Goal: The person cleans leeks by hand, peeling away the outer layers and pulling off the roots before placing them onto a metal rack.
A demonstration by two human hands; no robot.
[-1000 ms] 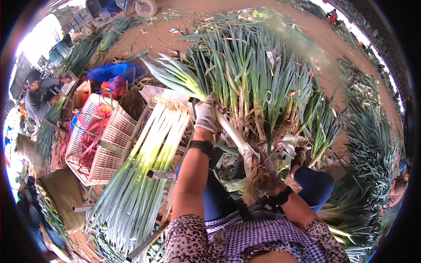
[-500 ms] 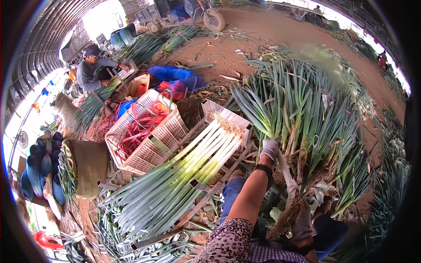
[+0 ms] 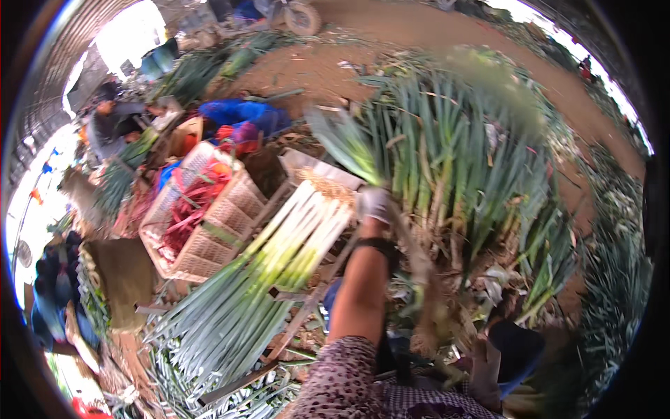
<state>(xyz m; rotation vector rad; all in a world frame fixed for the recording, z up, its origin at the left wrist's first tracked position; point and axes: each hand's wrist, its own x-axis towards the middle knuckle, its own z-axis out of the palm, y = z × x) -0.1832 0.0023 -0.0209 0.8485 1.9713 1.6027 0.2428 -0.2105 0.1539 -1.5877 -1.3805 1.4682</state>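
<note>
My left hand, in a pale glove, is closed around a leek. Green leaves fan out above the grip, while the pale stalk and roots hang down to the right of my forearm. My right hand, also gloved, is low near my lap, beside the root end; its fingers are blurred. Just left of my left hand, a bundle of leeks lies slanted in a metal frame, its white root ends against a board at the top.
A large pile of leeks spreads across the right. To the left stands a cream plastic crate of red straps. A blue net bag lies beyond. Another person works with leeks at the far left. A three-wheeled vehicle is behind.
My left hand has moved left and up with the leek, toward the board of the frame. My right hand has dropped lower, away from the roots. The view has shifted right.
</note>
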